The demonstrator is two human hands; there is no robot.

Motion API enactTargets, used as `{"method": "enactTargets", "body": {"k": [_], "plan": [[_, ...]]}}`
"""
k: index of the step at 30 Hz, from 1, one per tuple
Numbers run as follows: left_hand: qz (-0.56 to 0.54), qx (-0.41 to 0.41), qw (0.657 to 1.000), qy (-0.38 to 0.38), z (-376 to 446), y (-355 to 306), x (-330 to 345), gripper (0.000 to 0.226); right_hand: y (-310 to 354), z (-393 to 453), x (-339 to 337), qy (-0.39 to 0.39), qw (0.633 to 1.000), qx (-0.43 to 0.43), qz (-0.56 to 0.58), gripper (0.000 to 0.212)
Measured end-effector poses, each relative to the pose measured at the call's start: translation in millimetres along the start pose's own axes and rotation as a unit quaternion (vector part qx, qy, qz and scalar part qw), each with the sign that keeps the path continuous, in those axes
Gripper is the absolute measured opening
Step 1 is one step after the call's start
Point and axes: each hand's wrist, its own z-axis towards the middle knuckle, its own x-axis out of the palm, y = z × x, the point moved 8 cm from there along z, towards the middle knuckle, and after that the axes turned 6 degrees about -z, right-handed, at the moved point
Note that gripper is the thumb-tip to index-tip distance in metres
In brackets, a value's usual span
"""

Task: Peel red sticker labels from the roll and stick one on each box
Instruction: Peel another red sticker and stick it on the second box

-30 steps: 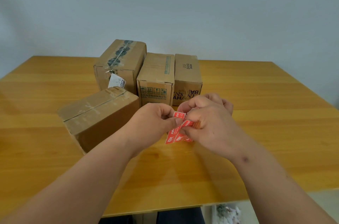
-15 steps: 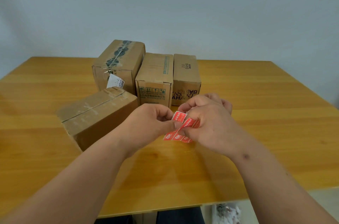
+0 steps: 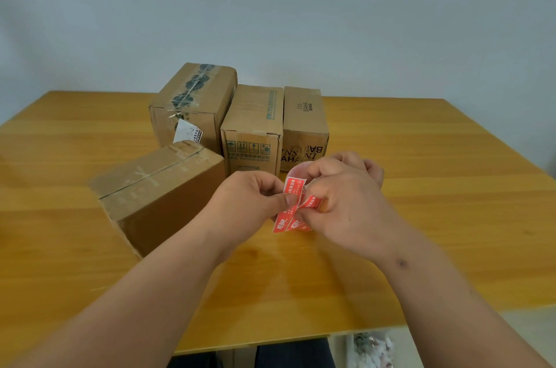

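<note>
risk assessment: the red sticker label (image 3: 293, 191) is thin and appears to be only partly lifted from the roll of labels (image 3: 301, 214). a fast or sideways pull could tear it or fold its adhesive face onto itself, which would likely spoil it. the loose tail of the strip hangs below both hands, and a freed label could catch on it or on a fingertip. no red label is visible on any box, so the task is judged to be at its first peel; a spoiled label would cost only time.

left hand (image 3: 249, 202): fingers curled, thumb pressed forward against the label's left edge in a narrow pinch. it holds the label and nothing else.

right hand (image 3: 346, 205): fingers curled tightly round the roll, which is mostly hidden inside the grip; only the red strip and a pale curved edge above it show. whether the backing is already separated under the fingers cannot be told.

location: label and roll are held above the wooden table (image 3: 421, 187), just in front of the boxes. three boxes stand in a row behind: tall box (image 3: 195, 102), middle box (image 3: 252, 126), right box (image 3: 304, 123). the near box (image 3: 156, 187) lies angled, just left of the left hand.
</note>
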Motion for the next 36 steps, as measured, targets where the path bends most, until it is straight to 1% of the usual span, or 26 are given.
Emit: {"method": "enactTargets", "body": {"k": [2,3,7,10,12,14,16,20,21,24,28,30,32,36], "plan": [[-0.003,-0.001,1.000,-0.006,0,0,0,0.013,-1,0,-1,-0.005,1.000,0.008,-0.005,0.011],[-0.002,0.001,1.000,-0.008,0,-1,0,0.013,-3,0,0,0.007,1.000,0.019,-0.008,0.013],[0.006,0.021,1.000,-0.010,-1,-7,0,0.012,-9,2,6,0.061,0.997,0.051,-0.010,0.027],[0.019,0.035,0.999,-0.004,-2,-10,2,0.012,-9,2,8,0.077,0.996,0.047,-0.005,0.023],[0.022,0.034,0.999,0.012,-2,-10,3,0.011,-8,2,10,0.082,0.996,0.036,-0.006,0.019],[0.027,0.026,0.998,0.040,-3,-10,4,0.006,-8,2,11,0.084,0.996,0.026,-0.013,0.015],[0.036,0.025,0.998,0.054,-2,-9,4,0.004,-7,2,12,0.081,0.996,0.019,-0.014,0.016],[0.052,0.043,0.997,0.029,0,-12,3,0.006,-5,2,9,0.060,0.998,0.008,-0.008,0.029],[0.055,0.043,0.997,0.022,1,-12,3,0.007,-5,2,7,0.053,0.999,0.007,-0.005,0.029],[0.051,0.035,0.998,0.012,3,-9,1,0.008,-5,1,5,0.040,0.999,0.006,-0.005,0.024],[0.029,0.031,0.999,0.030,3,-9,2,0.011,-6,1,3,0.043,0.999,0.009,-0.010,0.018],[0.040,0.027,0.998,0.046,1,-10,2,0.012,-6,1,2,0.046,0.999,0.012,-0.012,0.023],[0.050,0.027,0.997,0.052,-1,-10,2,0.007,-6,1,2,0.045,0.999,0.013,-0.017,0.028],[0.045,0.031,0.998,0.026,0,-11,-2,0.006,-3,1,8,0.071,0.996,0.006,-0.047,0.044]]}}
